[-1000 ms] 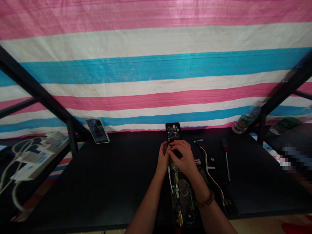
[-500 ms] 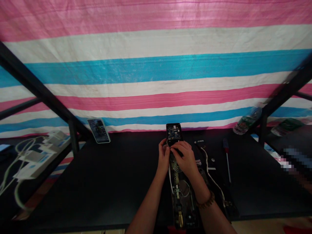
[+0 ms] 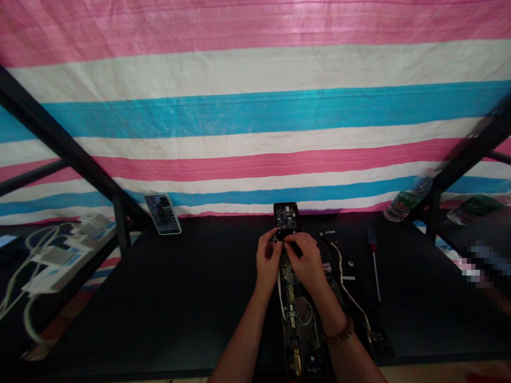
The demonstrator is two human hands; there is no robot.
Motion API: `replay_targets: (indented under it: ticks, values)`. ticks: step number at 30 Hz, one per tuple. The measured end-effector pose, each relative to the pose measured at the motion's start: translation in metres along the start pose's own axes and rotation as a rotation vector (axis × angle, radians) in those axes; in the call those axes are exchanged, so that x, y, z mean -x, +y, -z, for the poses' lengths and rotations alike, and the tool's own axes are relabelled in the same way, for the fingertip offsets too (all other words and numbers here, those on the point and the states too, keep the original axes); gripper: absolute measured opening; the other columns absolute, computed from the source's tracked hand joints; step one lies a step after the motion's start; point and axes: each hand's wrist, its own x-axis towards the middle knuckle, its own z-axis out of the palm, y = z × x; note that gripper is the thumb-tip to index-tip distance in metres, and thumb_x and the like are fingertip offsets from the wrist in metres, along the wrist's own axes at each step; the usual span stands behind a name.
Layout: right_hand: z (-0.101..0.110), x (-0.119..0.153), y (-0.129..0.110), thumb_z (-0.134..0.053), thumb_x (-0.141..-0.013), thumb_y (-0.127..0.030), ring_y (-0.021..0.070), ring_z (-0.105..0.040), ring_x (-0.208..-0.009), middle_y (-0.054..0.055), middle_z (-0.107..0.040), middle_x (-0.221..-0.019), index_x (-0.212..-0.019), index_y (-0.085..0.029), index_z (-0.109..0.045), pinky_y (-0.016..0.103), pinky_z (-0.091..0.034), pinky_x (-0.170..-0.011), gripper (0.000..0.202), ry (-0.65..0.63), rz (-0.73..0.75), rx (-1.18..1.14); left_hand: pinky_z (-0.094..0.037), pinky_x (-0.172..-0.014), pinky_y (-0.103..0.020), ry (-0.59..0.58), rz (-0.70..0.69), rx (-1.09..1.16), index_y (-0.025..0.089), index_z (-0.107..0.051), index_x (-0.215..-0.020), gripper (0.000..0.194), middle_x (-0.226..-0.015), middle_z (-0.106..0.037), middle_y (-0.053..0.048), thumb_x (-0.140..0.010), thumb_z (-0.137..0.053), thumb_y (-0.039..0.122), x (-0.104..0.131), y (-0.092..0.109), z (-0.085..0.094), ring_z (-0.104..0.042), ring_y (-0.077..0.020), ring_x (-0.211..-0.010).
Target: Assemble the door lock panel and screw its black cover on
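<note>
A long opened black device (image 3: 297,335) lies lengthwise in front of me, with brass-coloured fittings and thin white wires inside. At its far end a green-blue circuit board (image 3: 286,217) sits in a black housing. Just below that board, my left hand (image 3: 268,260) is closed in a pinch around a thin white wire (image 3: 280,290), which runs down the device's left side. Fingertip to fingertip with it, my right hand (image 3: 306,259) also pinches, over the device's middle. Whatever lies between the right fingertips is too small to make out.
On the right lie a screwdriver (image 3: 374,260), a black cover part with a white cable (image 3: 351,292) and small loose pieces. A phone (image 3: 162,214) leans at the back left. A power strip (image 3: 67,260) stands beyond the left frame bar; a plastic bottle (image 3: 399,206) rests at the back right.
The fingertips have drawn slightly apart, the right hand shifting a little to the right. Both hands stay at the same spot below the circuit board.
</note>
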Motion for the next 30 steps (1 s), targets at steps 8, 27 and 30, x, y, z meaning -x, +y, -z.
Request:
replay_targets:
  ticks: [8,27,30]
  values:
    - [0.0009,-0.0001,-0.0020,-0.059,-0.088,-0.015,0.0257,-0.065,-0.091,0.006,-0.073,-0.090,-0.086,-0.023,-0.066,0.041,-0.045,-0.085,0.011,0.020,-0.019,0.011,-0.054,-0.070,-0.030,0.027,-0.031,-0.039,0.023,-0.069,-0.121,0.044,-0.106,-0.068,-0.008,-0.084,-0.072,0.046,0.0006,0.0000,-0.0005,-0.063,-0.0159,-0.075]
    - [0.0052,-0.0013,-0.0069,-0.058,-0.088,-0.015,0.0250,-0.064,-0.093,0.004,-0.074,-0.090,-0.086,-0.024,-0.067,0.043,-0.043,-0.089,0.012,-0.033,0.030,0.000,-0.054,-0.077,-0.032,0.056,0.056,0.049,0.021,-0.065,-0.119,0.045,-0.100,-0.071,-0.006,-0.082,-0.073,0.045,0.0005,-0.0005,-0.0021,-0.067,-0.0186,-0.083]
    - [0.0050,-0.0007,-0.0063,-0.059,-0.088,-0.015,0.0253,-0.064,-0.095,0.004,-0.074,-0.090,-0.086,-0.024,-0.067,0.043,-0.043,-0.089,0.012,-0.026,0.036,0.005,-0.053,-0.076,-0.031,0.054,0.064,0.045,0.021,-0.065,-0.119,0.044,-0.095,-0.071,-0.004,-0.083,-0.073,0.043,0.0013,0.0002,-0.0021,-0.067,-0.0177,-0.081]
